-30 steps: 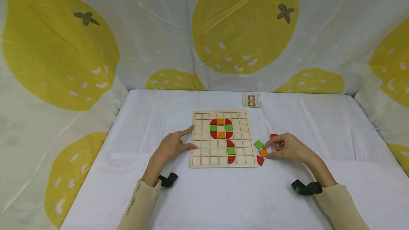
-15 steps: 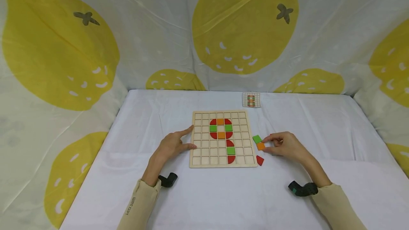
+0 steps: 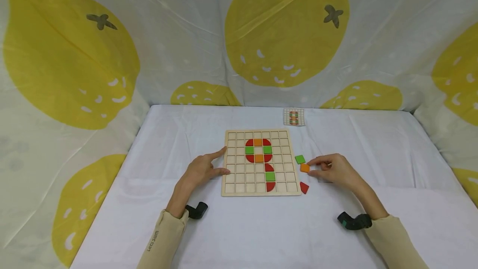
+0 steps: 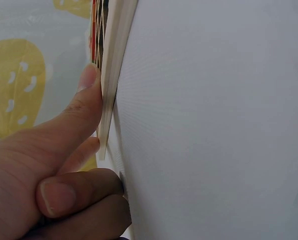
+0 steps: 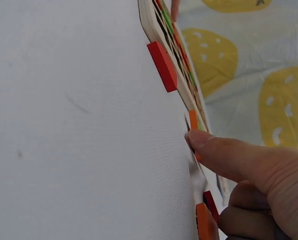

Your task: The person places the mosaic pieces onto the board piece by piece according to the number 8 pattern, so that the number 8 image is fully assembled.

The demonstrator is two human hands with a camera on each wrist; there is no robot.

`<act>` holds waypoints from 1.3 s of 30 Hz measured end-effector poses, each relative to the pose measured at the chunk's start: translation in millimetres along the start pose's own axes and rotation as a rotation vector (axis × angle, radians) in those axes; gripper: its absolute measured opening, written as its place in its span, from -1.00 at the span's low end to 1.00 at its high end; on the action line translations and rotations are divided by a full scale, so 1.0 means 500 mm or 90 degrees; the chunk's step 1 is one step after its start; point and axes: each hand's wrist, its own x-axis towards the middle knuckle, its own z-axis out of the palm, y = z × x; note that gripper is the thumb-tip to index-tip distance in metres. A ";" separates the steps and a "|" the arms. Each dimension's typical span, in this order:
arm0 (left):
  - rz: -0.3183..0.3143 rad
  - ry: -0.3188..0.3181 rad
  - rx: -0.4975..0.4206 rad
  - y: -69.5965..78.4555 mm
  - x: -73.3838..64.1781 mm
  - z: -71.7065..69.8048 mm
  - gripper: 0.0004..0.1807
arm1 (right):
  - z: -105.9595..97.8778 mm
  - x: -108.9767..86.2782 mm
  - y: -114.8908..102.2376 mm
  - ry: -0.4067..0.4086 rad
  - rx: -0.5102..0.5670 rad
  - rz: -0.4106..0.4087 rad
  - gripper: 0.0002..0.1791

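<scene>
My right hand (image 3: 336, 171) pinches an orange square tile (image 3: 305, 168) between thumb and fingers, just right of the wooden grid board (image 3: 235, 179). Right beside it, on the far side, lies a green square tile (image 3: 300, 159). A red quarter-round tile (image 3: 304, 187) lies nearer the board's front right corner. My left hand (image 3: 199, 171) touches the board's left edge with thumb and forefinger spread apart; its other fingers are curled in the left wrist view. Red, orange and green tiles form a ring on the grid, with a red-green-red column (image 3: 269, 177) below its right side.
A small pattern card (image 3: 293, 117) lies behind the board. The right wrist view shows another orange tile (image 5: 207, 223) and a dark red tile (image 5: 211, 205) under the curled fingers. White cloth (image 3: 261, 231) covers the table; a lemon-print cloth (image 3: 186, 32) hangs behind.
My right hand has shifted slightly left and away from me with the orange tile. The green tile has slid the same way. A red tile behind the hand is now hidden in the head view.
</scene>
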 end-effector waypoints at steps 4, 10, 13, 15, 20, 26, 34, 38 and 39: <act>-0.001 0.000 0.000 0.002 -0.001 0.000 -0.05 | 0.005 0.001 -0.003 0.021 0.017 0.001 -0.72; -0.012 -0.004 0.002 0.003 -0.002 0.000 -0.05 | 0.029 0.005 -0.023 0.044 0.058 -0.011 -0.70; -0.014 -0.004 0.002 0.002 -0.002 -0.001 -0.04 | 0.053 0.011 -0.049 0.032 0.072 -0.024 -0.69; -0.016 -0.005 0.002 0.001 -0.001 -0.001 -0.04 | 0.071 0.017 -0.067 0.020 0.075 -0.038 -0.70; -0.018 -0.010 0.000 -0.004 -0.001 0.000 -0.04 | 0.113 0.032 -0.111 -0.007 0.082 -0.072 -0.72; 0.002 -0.002 -0.010 -0.004 -0.001 0.001 -0.04 | 0.150 0.054 -0.149 -0.014 0.080 -0.094 -0.74; 0.006 -0.002 -0.010 -0.005 0.001 0.002 -0.03 | 0.176 0.066 -0.172 -0.017 0.072 -0.102 -0.72; 0.006 0.000 -0.011 -0.003 0.001 0.000 -0.03 | 0.178 0.067 -0.173 -0.013 0.072 -0.094 -0.71; 0.006 0.001 -0.011 -0.003 0.001 0.000 -0.03 | 0.178 0.067 -0.173 -0.012 0.074 -0.092 -0.72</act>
